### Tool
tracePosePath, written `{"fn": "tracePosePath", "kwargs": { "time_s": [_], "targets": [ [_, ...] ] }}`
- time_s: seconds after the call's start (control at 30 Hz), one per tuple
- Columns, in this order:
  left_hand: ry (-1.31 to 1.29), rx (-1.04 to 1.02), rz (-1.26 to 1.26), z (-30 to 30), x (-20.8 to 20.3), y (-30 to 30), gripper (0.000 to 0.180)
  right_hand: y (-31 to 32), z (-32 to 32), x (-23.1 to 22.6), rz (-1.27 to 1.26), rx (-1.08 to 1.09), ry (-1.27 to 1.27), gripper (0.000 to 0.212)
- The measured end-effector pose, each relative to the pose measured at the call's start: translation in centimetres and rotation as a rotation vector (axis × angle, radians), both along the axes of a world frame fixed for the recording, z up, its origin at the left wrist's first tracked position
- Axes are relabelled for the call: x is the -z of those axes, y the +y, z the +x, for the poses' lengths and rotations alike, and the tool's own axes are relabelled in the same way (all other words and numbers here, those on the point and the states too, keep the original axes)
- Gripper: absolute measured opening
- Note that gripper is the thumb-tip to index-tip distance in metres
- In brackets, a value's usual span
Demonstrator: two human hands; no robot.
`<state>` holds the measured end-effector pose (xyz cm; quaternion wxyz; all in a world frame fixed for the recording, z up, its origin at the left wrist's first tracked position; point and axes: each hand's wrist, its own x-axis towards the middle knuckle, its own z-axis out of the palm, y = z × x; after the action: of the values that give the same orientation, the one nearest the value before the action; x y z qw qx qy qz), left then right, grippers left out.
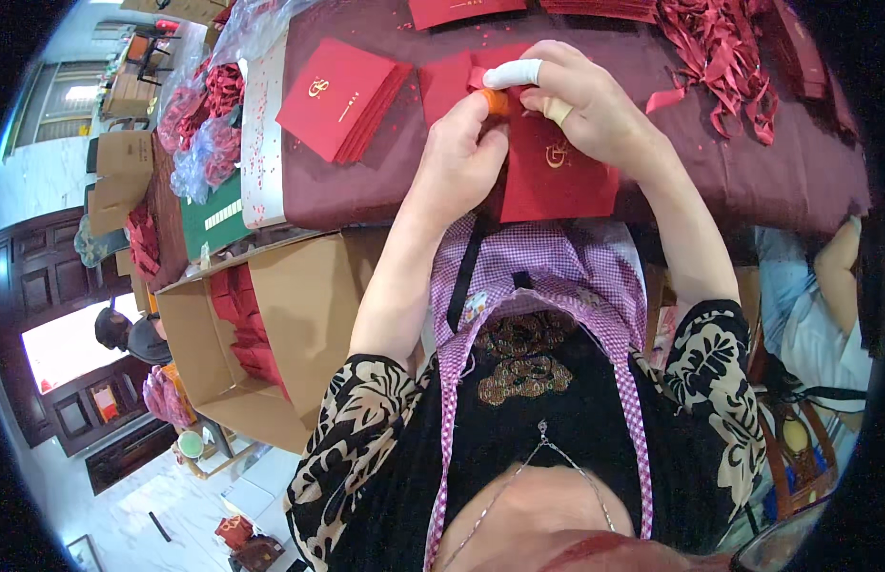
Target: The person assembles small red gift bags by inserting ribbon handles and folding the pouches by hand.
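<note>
Beneath right hand (pixel 595 103), red packet (pixel 561 186) partly hidden.

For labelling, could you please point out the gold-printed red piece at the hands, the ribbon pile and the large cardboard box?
Red piece (pixel 561 185), head view: its lower printed face.
Ribbon pile (pixel 714 59), head view: its middle.
Cardboard box (pixel 309 319), head view: bare panel.

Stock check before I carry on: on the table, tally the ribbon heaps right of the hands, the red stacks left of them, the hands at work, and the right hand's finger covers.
Ribbon heap: 1
Red stack: 1
Hands, left hand and right hand: 2
Finger covers, white and cream: 2
Total: 6
</note>
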<state>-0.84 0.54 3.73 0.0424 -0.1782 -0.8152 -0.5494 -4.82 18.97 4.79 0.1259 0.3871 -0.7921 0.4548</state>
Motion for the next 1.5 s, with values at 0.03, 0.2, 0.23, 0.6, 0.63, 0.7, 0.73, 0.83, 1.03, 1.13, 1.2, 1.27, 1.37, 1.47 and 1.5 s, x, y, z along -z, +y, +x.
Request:
{"fn": "tracePosePath", "kwargs": {
  "time_s": [0.03, 0.2, 0.23, 0.6, 0.63, 0.7, 0.73, 0.83, 1.03, 1.13, 1.2, 1.27, 1.37, 1.47, 1.5],
  "targets": [
    [-0.063, 0.03, 0.153, 0.0, 0.1, 0.2, 0.015, 0.0, 0.0, 0.1, -0.043, 0.003, -0.022, 0.031],
    [0.174, -0.001, 0.078, -0.1, 0.3, 0.5, 0.016, -0.1, 0.2, 0.2, -0.117, 0.006, -0.11, 0.03],
    [0.242, -0.025, 0.033, -0.2, 0.3, 0.5, 0.014, -0.1, 0.3, 0.2, -0.139, -0.003, -0.144, 0.029],
    [0.221, -0.025, -0.021, -0.2, -0.4, -0.6, 0.003, 1.5, 0.1, -0.3, -0.05, -0.075, -0.205, 0.018],
    [-0.018, -0.11, 0.138, -0.2, -0.5, -1.1, 0.004, 1.8, 0.0, -0.3, -0.049, -0.094, -0.17, 0.016],
    [-0.197, -0.205, 0.41, -0.9, -0.6, -2.4, 0.012, 2.5, -0.2, -0.5, -0.08, -0.109, -0.22, 0.013],
    [-0.224, -0.258, 0.591, -1.3, -0.7, -3.1, 0.013, 3.0, -0.3, -0.6, -0.085, -0.11, -0.32, 0.012],
    [-0.222, -0.24, 0.764, -2.3, -0.5, -4.7, 0.01, 3.9, -0.7, -0.5, -0.118, -0.156, -0.437, 0.012],
    [0.407, -0.454, -0.199, -1.0, -0.7, -4.0, 0.013, 4.1, -2.0, 0.7, -0.13, -0.095, -0.472, 0.011],
    [0.355, -0.216, -0.385, 0.8, -1.0, -2.8, 0.015, 4.0, -3.1, 1.2, -0.107, -0.104, -0.525, 0.012],
    [0.323, -0.134, -0.472, 0.9, -0.8, -2.1, 0.019, 3.6, -3.8, 1.6, -0.099, -0.132, -0.548, 0.013],
    [0.294, -0.129, -0.555, 0.5, -0.3, -1.7, 0.023, 3.1, -4.3, 1.9, -0.071, -0.171, -0.578, 0.019],
    [0.125, -0.156, -0.422, -0.6, 0.6, -1.6, 0.023, 2.9, -3.8, 2.1, -0.025, 0.13, -0.334, 0.025],
    [0.051, -0.214, -0.392, -1.4, 1.1, -2.0, 0.022, 4.5, -2.4, 1.2, -0.022, 0.035, -0.138, 0.027],
    [-0.018, -0.251, -0.372, -1.5, 1.3, -2.2, 0.021, 5.0, -1.7, 0.9, 0.048, 0.039, 0.117, 0.015]
  ]
}}
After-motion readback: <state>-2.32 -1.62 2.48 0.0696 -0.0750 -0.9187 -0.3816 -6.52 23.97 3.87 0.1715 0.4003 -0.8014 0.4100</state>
